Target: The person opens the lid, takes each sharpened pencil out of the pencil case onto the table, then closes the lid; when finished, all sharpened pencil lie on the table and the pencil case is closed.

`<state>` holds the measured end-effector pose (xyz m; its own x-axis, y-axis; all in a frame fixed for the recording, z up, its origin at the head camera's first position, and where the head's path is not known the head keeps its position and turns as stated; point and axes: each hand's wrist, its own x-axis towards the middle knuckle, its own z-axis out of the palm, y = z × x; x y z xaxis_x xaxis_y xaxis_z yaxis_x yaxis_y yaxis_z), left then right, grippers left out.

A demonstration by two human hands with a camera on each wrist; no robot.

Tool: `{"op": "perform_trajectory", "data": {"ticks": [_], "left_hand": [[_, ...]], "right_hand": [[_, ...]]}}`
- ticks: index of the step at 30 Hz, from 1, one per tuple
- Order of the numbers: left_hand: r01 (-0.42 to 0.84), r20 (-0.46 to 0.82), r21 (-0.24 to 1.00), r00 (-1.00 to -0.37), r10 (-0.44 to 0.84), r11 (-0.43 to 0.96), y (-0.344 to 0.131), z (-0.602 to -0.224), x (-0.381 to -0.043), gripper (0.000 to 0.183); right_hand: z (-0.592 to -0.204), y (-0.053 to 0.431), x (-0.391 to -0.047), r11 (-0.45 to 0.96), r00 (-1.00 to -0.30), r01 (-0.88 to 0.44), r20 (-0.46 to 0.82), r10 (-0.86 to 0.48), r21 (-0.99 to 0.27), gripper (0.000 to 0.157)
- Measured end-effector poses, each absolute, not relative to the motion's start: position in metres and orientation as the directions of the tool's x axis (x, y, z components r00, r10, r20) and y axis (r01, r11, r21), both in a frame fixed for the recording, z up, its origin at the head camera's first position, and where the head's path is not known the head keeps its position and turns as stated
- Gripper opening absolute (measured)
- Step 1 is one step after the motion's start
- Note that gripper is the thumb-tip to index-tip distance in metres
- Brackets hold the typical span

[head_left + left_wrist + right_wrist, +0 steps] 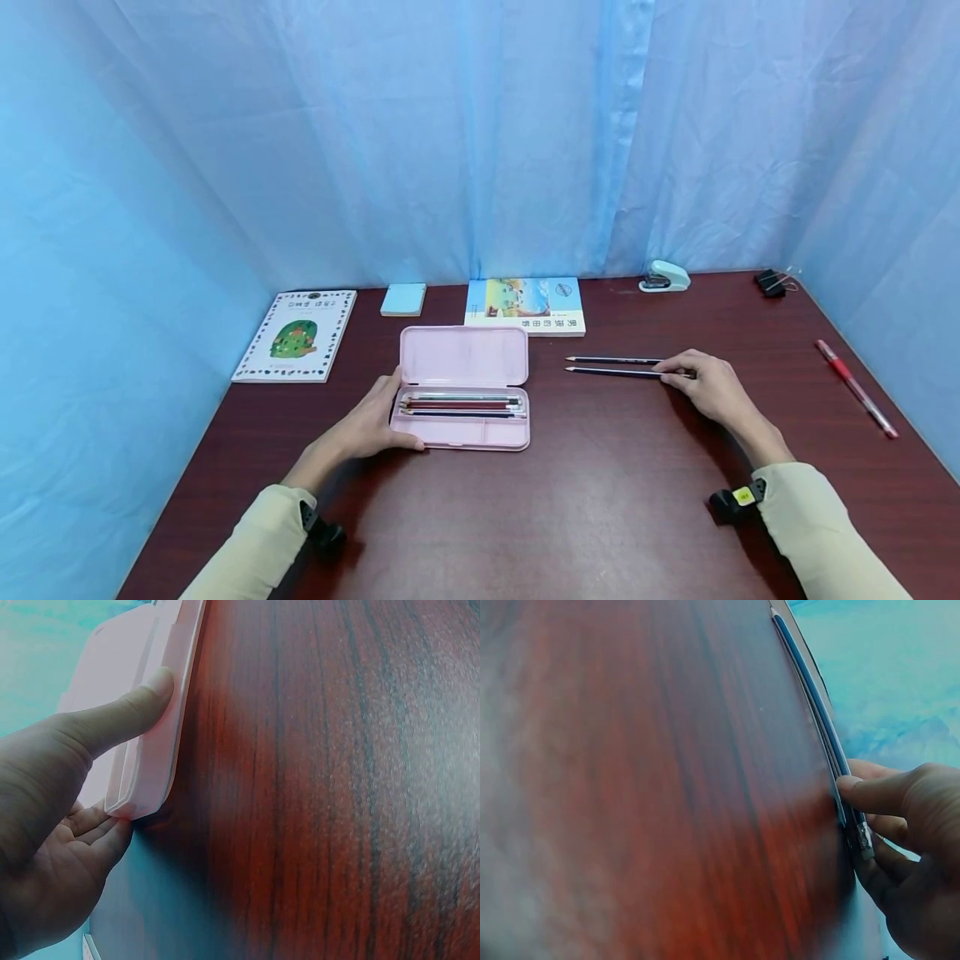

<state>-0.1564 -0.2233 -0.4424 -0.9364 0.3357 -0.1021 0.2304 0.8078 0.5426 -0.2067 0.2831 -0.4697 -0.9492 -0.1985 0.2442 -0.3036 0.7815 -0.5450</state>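
A pink pencil case (442, 431) lies with its lid (465, 357) folded back, several pencils (461, 405) lined up inside. My left hand (367, 423) grips its left end. In the left wrist view the thumb (127, 716) presses the case's front side while the other fingers reach round the end. To the right of the case, two dark pencils lie side by side, tips pointing left. My right hand (708, 385) pinches the nearer pencil (611, 371) by its eraser end, also seen in the right wrist view. The farther pencil (607, 360) lies just behind it, its end hidden by the fingers.
Along the back stand a light blue note pad (403, 300), a book (525, 308) right behind the case, a mint stapler (664, 277) and a black binder clip (772, 283). A white booklet (296, 337) lies at left, a red pen (857, 388) at right. Blue curtains (480, 142) enclose the table.
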Motion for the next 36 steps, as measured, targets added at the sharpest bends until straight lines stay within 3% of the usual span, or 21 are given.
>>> {"op": "perform_trajectory", "data": {"ticks": [15,22,29,36], "left_hand": [[0.242,-0.091,0.547,-0.934,0.345,0.802,-0.223,-0.443,-0.156,0.123],[0.237,-0.093,0.546,-0.936,0.34,0.803,-0.223,-0.443,-0.156,0.123],[0.222,-0.106,0.553,-0.937,0.332,0.803,-0.223,-0.443,-0.157,0.123],[0.2,-0.13,0.556,-0.938,0.322,0.807,-0.223,-0.443,-0.157,0.123]], "right_hand": [[-0.459,0.268,-0.204,0.783,-0.916,-0.389,0.294,-0.273,-0.486,0.019],[-0.438,0.197,-0.2,0.666,-0.848,-0.53,0.333,-0.413,-0.524,0.021],[-0.433,0.113,-0.191,0.538,-0.76,-0.621,0.269,-0.592,-0.57,0.026],[-0.44,0.063,-0.179,0.528,-0.651,-0.72,0.175,-0.739,-0.451,0.022]]}}
